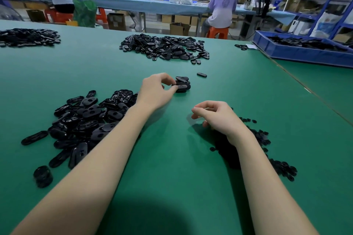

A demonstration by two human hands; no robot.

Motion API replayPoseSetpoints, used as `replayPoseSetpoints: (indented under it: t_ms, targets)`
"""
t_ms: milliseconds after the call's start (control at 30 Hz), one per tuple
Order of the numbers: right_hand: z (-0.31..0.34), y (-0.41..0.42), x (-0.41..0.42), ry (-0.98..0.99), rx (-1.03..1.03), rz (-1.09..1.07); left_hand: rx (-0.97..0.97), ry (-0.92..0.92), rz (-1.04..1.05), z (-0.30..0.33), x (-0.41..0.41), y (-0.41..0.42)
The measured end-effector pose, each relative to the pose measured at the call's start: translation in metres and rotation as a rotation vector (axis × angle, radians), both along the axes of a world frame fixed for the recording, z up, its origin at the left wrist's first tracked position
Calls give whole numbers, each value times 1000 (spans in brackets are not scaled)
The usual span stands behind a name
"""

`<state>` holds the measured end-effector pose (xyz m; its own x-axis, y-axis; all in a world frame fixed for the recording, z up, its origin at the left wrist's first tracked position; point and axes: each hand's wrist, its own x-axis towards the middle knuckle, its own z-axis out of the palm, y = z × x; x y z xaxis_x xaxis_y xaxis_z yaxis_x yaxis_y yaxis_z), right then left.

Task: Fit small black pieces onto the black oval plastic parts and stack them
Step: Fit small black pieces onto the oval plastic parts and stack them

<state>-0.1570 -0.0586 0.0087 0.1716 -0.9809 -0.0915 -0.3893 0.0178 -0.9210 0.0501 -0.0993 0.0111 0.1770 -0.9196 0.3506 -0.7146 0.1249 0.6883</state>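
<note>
Right hand hovers loosely curled, apparently empty, near small black pieces; my left hand pinches top oval part on stack.

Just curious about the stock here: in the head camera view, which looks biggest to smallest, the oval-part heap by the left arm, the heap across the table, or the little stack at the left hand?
1. near heap
2. far heap, unsure, being farther
3. stack

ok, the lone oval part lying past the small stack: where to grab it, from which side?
Pinch the lone oval part across its narrow width, on the two long edges, coming from above. It lies flat on the green mat with bare mat all round, so both edges look reachable; the right hand appears nearer.
</note>
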Motion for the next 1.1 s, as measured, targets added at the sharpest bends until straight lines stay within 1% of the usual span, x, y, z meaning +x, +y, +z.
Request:
replayPoseSetpoints:
  t_ms: [100, 200, 300, 367, 433, 567, 633, 767, 867, 933, 967, 1100]
  targets:
    - [-4, -1, 5, 142, -21, 18, -22, -89, -38, 2, 16, 15]
    - [-6, -3, 15, 369, -95, -45, 29, -184, -23, 4, 38, 23]
    - [-9, 2, 29, 598, -219, -120, 113, -212, 24, 4, 56, 28]
    - [-12, 5, 37, 659, -266, -144, 138, -213, 52, 5, 62, 29]
    - [-15, 6, 42, 685, -290, -169, 181, -254, 42, 7, 61, 29]
    - [-20, 7, 45, 704, -334, -201, 289, -435, -7, 7, 47, 35]
    - [-21, 8, 45, 692, -341, -210, 282, -473, -2, 7, 42, 38]
    - [-22, 7, 45, 678, -345, -218, 253, -462, -1, 7, 37, 40]
    - [-22, 7, 44, 673, -347, -219, 199, -502, 17, 7, 32, 41]
    - [-21, 7, 43, 656, -342, -219, 156, -473, 9, 8, 29, 40]
    - [-20, 7, 42, 641, -340, -222, 141, -426, -16, 8, 27, 40]
    - [-16, 5, 37, 602, -314, -207, 113, -128, -222, 12, 10, 44]
